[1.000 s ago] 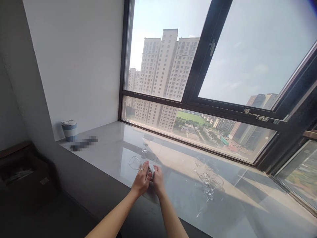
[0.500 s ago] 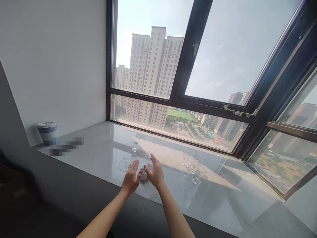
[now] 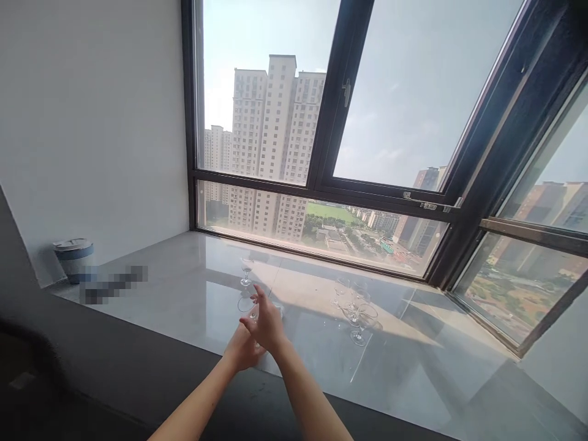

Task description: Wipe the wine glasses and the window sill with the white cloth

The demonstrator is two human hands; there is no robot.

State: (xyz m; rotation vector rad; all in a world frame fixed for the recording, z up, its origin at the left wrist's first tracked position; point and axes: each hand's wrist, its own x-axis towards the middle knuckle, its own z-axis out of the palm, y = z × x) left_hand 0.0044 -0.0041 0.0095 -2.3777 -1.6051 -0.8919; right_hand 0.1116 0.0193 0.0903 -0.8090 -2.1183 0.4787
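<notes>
My right hand crosses over my left hand above the marble sill, its fingers spread and holding nothing. My left hand is mostly hidden beneath it. A clear wine glass shows just beyond the fingertips, raised off the sill, and my left hand seems to grip its stem. A bit of white cloth peeks out on the sill to the right of my hands. A second wine glass stands upright farther back.
Several more wine glasses stand clustered on the sill to the right. At the far left against the wall is a blue-banded lidded cup. A dark-framed window runs along the back of the sill, which has a dark front edge.
The glass that lay on its side left of my hands is now up and further right. My right hand left the cloth and moved over my left hand. The view panned right.
</notes>
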